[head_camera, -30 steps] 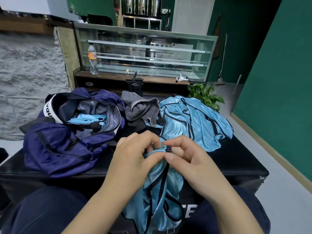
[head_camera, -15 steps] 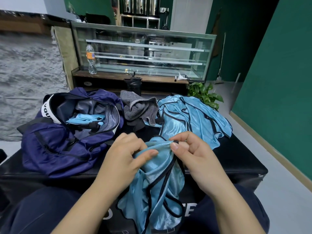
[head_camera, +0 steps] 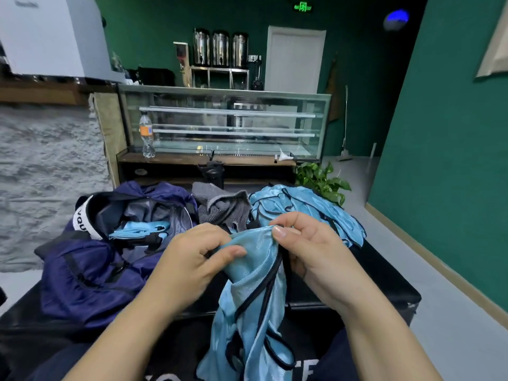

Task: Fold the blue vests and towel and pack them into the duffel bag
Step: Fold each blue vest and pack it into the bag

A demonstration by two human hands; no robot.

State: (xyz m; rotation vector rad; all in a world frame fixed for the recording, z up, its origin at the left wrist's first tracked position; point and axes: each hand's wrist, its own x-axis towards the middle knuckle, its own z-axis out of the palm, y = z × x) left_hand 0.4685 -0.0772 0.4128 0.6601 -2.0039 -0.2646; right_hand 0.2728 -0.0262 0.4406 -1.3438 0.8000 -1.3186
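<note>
Navy duffel bag [head_camera: 90, 270] on the black table [head_camera: 384, 281], mouth gaping, one folded blue vest [head_camera: 137, 229] already inside; likely left unzipped to take the rest. Right of the bag, touching it: grey towel [head_camera: 222, 207], crumpled, unfolded. Right of the towel: heap of blue vests [head_camera: 310, 213], loose, waiting. Nearer than the bag, held up over the lap: another blue vest [head_camera: 253, 298], hanging limp, probably being sorted for a hem before folding. Left hand [head_camera: 189, 262] fingers curled, thumb pinching the top edge. Right hand [head_camera: 313, 251] thumb and curled fingers pinching the same edge, close alongside.
</note>
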